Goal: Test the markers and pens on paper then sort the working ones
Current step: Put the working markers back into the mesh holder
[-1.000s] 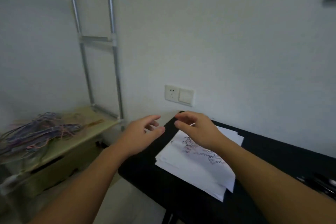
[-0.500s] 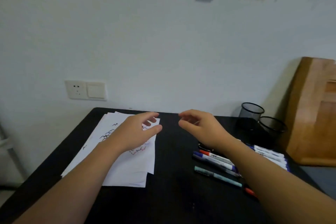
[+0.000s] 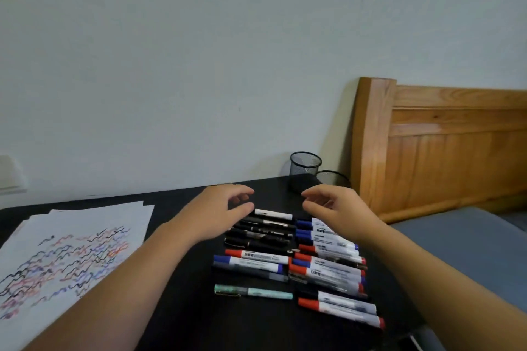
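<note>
Several markers and pens (image 3: 288,259) lie side by side in two columns on the black table (image 3: 182,319). A pale green pen (image 3: 253,291) lies apart at the near end of the left column. My left hand (image 3: 216,212) hovers over the far end of the left column with fingers spread and empty. Over the far end of the right column hangs my right hand (image 3: 338,212), also open and empty. A stack of white paper (image 3: 68,251) covered in coloured squiggles lies at the left.
Two black mesh pen cups (image 3: 305,171) stand at the table's far right corner against the wall. A wooden bed frame (image 3: 445,145) and grey mattress (image 3: 467,253) border the table on the right. A wall socket (image 3: 8,174) sits at the far left.
The view has swung right from the paper to the rows of markers. Both hands have moved right with it and now hover above the markers, still empty.
</note>
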